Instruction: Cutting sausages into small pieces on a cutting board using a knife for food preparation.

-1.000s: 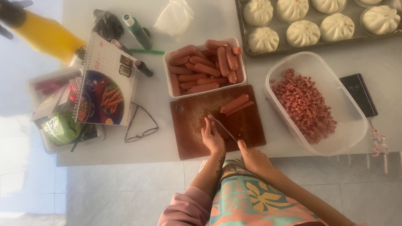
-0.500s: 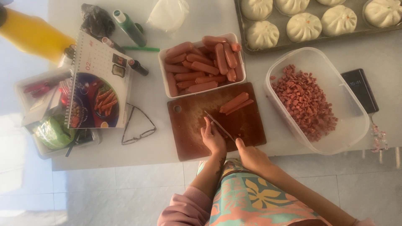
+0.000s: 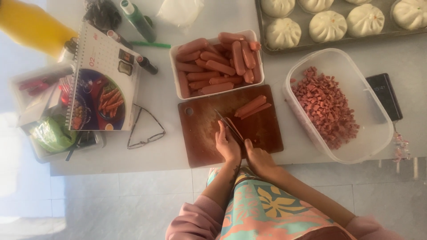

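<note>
Head view showed my white table (image 3: 160,84) above pale floor tiles; my left hand (image 3: 227,146) clenched a knife (image 3: 227,126) on the cutting board (image 3: 202,133) at the table's near edge, right hand (image 3: 258,158) pressing beside it, its grip unclear.

Looks like a home kitchen: white counter (image 3: 160,93) over pale floor tiles, wooden cutting board (image 3: 267,133) at its near edge, sausage tray (image 3: 216,62) just behind the board, bun-filled baking tray (image 3: 307,42) farther back right.

The picture is bright and a bit washed out. Strong white light glares on the left side and the floor at the bottom. The yellow bottle (image 3: 31,24) at upper left looks blurry. Shadows are soft.
</note>
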